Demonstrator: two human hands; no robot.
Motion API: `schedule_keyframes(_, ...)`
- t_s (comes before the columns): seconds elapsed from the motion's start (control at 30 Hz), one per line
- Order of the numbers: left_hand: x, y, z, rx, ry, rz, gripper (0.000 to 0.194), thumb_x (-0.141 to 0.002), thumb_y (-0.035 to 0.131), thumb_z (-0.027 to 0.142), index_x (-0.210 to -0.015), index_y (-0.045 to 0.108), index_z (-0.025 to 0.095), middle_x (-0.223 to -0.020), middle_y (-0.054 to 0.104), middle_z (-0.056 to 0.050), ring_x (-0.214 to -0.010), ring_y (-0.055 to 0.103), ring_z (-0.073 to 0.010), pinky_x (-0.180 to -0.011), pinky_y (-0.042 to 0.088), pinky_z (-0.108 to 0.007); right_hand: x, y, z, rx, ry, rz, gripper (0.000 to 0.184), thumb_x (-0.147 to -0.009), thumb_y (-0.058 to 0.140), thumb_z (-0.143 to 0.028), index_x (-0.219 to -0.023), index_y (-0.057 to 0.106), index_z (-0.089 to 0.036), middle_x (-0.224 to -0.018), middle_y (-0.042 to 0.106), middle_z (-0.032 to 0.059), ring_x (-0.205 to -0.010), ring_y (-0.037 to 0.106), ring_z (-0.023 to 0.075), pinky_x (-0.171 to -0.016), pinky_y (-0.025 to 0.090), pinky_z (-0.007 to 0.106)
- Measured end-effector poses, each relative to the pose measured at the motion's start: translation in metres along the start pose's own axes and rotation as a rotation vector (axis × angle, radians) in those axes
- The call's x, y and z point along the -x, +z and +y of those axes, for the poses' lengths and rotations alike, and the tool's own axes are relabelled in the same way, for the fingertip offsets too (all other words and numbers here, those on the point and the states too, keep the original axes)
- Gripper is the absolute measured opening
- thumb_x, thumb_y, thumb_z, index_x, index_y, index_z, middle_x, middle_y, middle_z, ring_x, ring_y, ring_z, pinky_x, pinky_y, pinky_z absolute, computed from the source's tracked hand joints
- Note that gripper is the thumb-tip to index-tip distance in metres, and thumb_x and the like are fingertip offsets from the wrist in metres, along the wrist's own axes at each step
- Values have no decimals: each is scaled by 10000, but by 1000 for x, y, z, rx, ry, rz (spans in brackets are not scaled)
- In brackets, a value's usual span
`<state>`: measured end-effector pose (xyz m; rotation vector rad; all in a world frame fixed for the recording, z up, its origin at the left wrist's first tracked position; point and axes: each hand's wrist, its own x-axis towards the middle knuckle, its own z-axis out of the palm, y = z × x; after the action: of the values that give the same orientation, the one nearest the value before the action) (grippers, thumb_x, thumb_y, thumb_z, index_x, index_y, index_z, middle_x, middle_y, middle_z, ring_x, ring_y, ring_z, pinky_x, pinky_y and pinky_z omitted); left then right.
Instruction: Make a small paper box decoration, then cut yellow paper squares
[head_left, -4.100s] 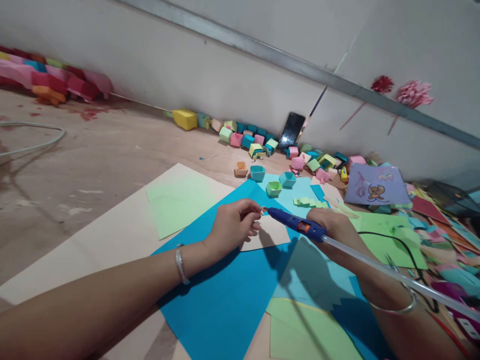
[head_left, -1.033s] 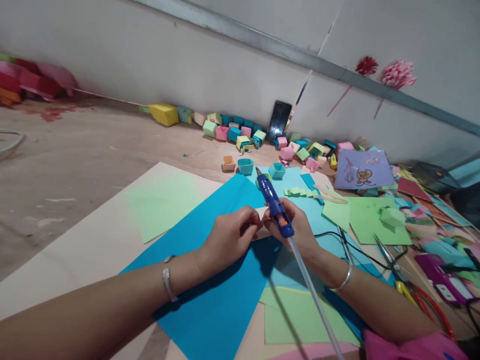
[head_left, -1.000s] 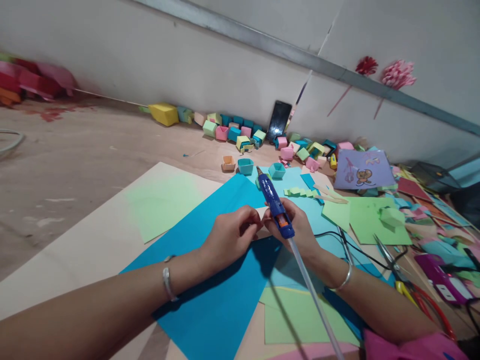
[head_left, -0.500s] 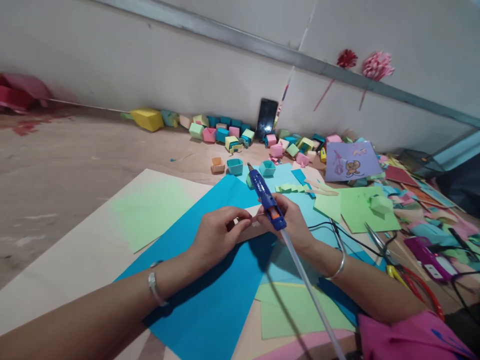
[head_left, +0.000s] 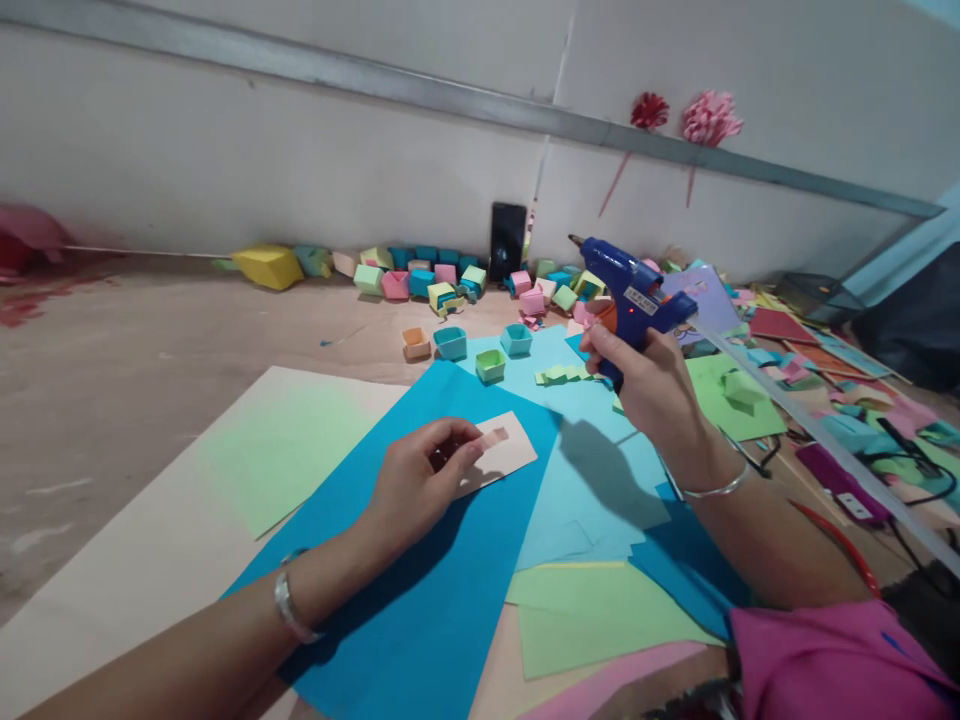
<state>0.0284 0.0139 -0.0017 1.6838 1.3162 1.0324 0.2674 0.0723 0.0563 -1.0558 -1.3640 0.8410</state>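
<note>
My right hand (head_left: 654, 385) grips a blue glue gun (head_left: 626, 292), lifted off the floor with its nozzle pointing left and a clear glue stick trailing out behind it. My left hand (head_left: 420, 480) rests on a large blue sheet (head_left: 420, 610), its fingers pinched on a small pink paper strip (head_left: 491, 437). That strip lies over a beige paper rectangle (head_left: 506, 455). A silver bangle is on each wrist.
Light blue (head_left: 592, 470), green (head_left: 592, 625) and beige (head_left: 150, 560) sheets overlap on the floor. Several small folded paper boxes (head_left: 450, 342) line the wall beside a leaning phone (head_left: 508, 240). Scissors, cables and paper scraps crowd the right side (head_left: 840, 440). Paper flowers (head_left: 709, 115) hang on the wall.
My right hand has lifted the glue gun up and to the right, away from the paper. My left hand stays low, holding the strip on the beige rectangle. The view has swung right.
</note>
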Motion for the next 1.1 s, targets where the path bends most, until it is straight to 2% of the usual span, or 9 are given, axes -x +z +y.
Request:
schedule_keyframes(0.1, 3, 2, 0, 84, -27, -105, 223, -861, 609, 381, -899, 693, 178, -787, 703, -32, -645, 623, -142, -528, 480, -216, -13, -11, 6, 38, -39, 64, 280, -758, 720, -352, -985, 615, -227, -774, 612, -9, -683, 574, 135, -636, 471, 285)
schedule_keyframes(0.2, 8, 2, 2, 64, 52, -251, 212, -867, 601, 354, -907, 711, 177, -832, 743, -57, -622, 643, -142, -530, 500, -226, -28, -23, 25, 182, -57, 98, 297, -733, 696, -337, -981, 580, -222, -805, 625, 1, -739, 606, 165, -663, 484, 302)
schedule_keyframes(0.27, 10, 2, 3, 16, 118, -289, 214, -888, 570, 329, -913, 726, 185, -842, 756, -60, -569, 635, -126, -510, 496, -222, -37, -31, 41, 298, -72, 54, 314, -703, 685, -305, -984, 580, -213, -817, 655, 11, -748, 621, 181, -678, 491, 315)
schedule_keyframes(0.37, 11, 1, 4, -46, 157, -188, 230, -912, 528, 301, -904, 734, 198, -867, 763, -51, -571, 638, -117, -519, 506, -214, -43, -37, 62, 420, -54, -32, 326, -607, 714, -233, -915, 611, -199, -773, 657, -1, -689, 589, 176, -671, 464, 310)
schedule_keyframes(0.5, 6, 1, 2, -118, 124, -53, 218, -897, 556, 322, -845, 731, 202, -863, 760, -32, -621, 651, -129, -576, 514, -221, -41, -34, 84, 590, -32, -106, 291, -536, 725, -184, -809, 625, -188, -738, 613, -15, -701, 539, 175, -663, 394, 290)
schedule_keyframes(0.67, 3, 3, -2, -166, 114, -57, 197, -901, 558, 323, -884, 726, 221, -893, 760, -18, -755, 684, -157, -670, 531, -241, -38, -27, 100, 714, -43, -181, 256, -568, 694, -187, -811, 616, -184, -745, 601, -4, -701, 527, 174, -644, 366, 287)
schedule_keyframes(0.87, 3, 2, -3, -150, 107, -57, 191, -896, 571, 323, -883, 726, 214, -871, 758, -21, -683, 673, -143, -614, 526, -241, -38, -25, 80, 595, -39, -195, 279, -571, 734, -221, -803, 584, -187, -783, 633, -7, -731, 558, 168, -657, 417, 287)
schedule_keyframes(1.0, 3, 2, -4, -44, 20, -36, 194, -875, 605, 349, -911, 720, 197, -870, 749, -42, -701, 675, -151, -585, 530, -237, -24, -12, 48, 215, 67, -366, 363, -579, 798, -265, -862, 585, -189, -896, 696, 24, -702, 588, 146, -625, 475, 282)
schedule_keyframes(1.1, 2, 4, -4, 152, -95, -23, 264, -834, 654, 368, -1015, 662, 175, -878, 723, -57, -659, 659, -150, -502, 524, -233, -5, 3, 27, 38, 135, -490, 397, -580, 824, -261, -900, 602, -186, -927, 704, 31, -696, 590, 132, -628, 496, 281)
